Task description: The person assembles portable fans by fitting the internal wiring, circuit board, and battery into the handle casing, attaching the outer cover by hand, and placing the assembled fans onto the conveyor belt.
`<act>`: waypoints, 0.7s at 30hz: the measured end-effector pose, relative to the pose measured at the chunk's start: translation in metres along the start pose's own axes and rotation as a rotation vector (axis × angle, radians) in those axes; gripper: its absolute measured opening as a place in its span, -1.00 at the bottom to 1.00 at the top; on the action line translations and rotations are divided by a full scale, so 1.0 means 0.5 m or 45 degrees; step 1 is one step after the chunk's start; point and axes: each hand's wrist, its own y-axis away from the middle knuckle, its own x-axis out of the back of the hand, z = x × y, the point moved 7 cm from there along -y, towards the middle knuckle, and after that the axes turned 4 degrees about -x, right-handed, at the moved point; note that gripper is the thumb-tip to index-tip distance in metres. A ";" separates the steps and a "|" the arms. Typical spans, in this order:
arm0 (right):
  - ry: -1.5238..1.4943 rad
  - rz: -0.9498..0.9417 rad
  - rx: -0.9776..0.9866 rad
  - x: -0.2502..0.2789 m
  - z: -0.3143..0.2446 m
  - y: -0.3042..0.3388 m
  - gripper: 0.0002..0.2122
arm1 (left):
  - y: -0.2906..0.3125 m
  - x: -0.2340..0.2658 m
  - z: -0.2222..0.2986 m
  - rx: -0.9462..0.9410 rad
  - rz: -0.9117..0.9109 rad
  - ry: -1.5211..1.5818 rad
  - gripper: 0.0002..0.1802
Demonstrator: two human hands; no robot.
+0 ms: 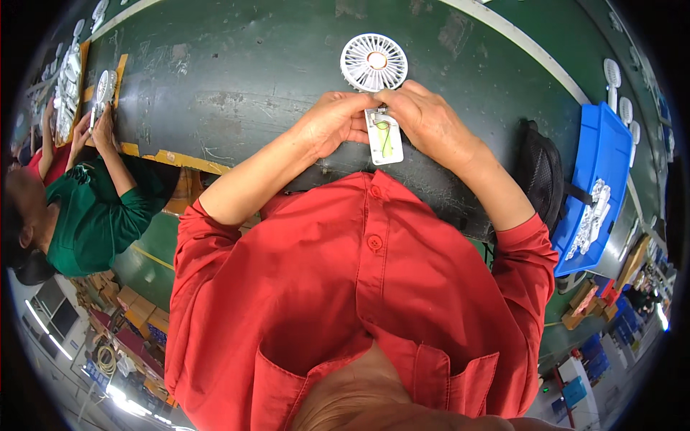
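Both my hands are gripping a white fan [374, 77], right at the neck!
My left hand [325, 123] is pinching narrow from one side, my right hand [433, 126] is closing thumb and fingers from the other; the round head is facing up over the green tabletop [237, 90], the open handle is pointing back at my red shirt [309, 258], showing a green piece [387, 138] inside, and a blue bin [604, 140] is sitting off right, holding white parts [591, 219].

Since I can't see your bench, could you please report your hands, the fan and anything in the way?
Left hand and right hand holding white fan at its neck; handle open, insides showing; nothing blocking hands, black bag near right forearm.
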 end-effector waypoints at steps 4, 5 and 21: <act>0.024 0.115 0.004 0.004 0.017 0.002 -0.78 | -0.006 0.008 -0.010 0.023 0.048 -0.032 -0.68; 0.054 0.186 -0.004 0.010 0.022 0.004 -0.82 | -0.007 0.007 -0.011 0.039 0.048 -0.022 -0.67; 0.050 0.321 0.077 0.004 0.038 0.044 -0.92 | -0.008 0.004 -0.012 -0.052 0.200 -0.233 -0.68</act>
